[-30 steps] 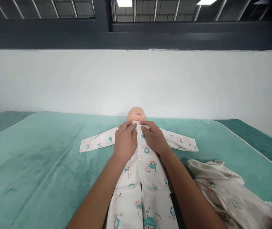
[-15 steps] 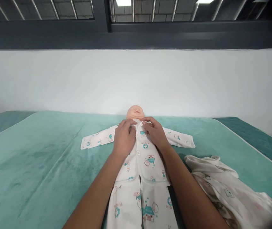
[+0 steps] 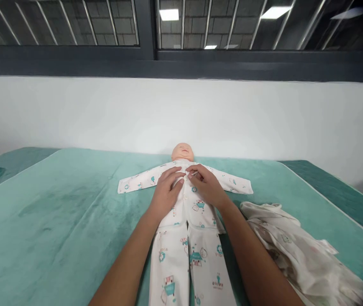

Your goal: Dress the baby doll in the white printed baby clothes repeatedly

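Note:
A baby doll [image 3: 183,151] lies on its back on the teal mat [image 3: 57,212], arms spread, dressed in a white printed romper [image 3: 186,250]. Both my hands rest on the doll's chest at the front button line. My left hand [image 3: 167,191] lies over the left flap, fingers curled toward the centre. My right hand [image 3: 205,185] pinches the romper's front edge near a button just below the collar.
A second crumpled white baby garment [image 3: 292,250] lies on the mat to the right of the doll. A white wall rises behind the mat, with a dark window frame above. The mat's darker edge [image 3: 337,191] runs along the right side.
My view has tilted up and back, so more window shows. Both hands slid slightly down from the collar to the upper chest, still working the front closure.

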Action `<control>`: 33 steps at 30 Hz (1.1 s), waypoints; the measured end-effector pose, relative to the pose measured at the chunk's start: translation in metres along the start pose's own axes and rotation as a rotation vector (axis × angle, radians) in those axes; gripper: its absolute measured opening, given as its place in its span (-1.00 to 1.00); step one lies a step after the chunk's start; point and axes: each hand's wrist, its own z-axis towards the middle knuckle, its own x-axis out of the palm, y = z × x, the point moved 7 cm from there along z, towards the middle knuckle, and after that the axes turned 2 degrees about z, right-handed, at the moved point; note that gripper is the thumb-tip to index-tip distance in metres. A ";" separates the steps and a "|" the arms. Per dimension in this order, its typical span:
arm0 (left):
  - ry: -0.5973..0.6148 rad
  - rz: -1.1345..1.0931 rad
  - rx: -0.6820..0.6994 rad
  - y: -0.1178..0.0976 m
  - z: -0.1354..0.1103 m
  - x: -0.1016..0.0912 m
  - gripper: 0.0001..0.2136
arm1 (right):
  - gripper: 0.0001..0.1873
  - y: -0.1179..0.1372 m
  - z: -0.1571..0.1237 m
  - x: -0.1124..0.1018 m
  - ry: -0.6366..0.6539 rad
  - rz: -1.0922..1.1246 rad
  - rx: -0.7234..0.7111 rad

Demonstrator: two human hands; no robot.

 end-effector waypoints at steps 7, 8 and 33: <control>0.037 -0.017 0.004 -0.001 -0.004 -0.001 -0.74 | -0.76 -0.001 -0.022 0.001 -0.118 -0.041 -0.053; 0.032 -0.027 -0.006 -0.001 -0.004 -0.001 -0.75 | -0.76 -0.001 -0.022 0.001 -0.125 -0.050 -0.056; 0.058 -0.078 -0.052 -0.001 -0.005 -0.003 -0.76 | -0.82 0.001 -0.007 -0.001 -0.036 0.151 -0.001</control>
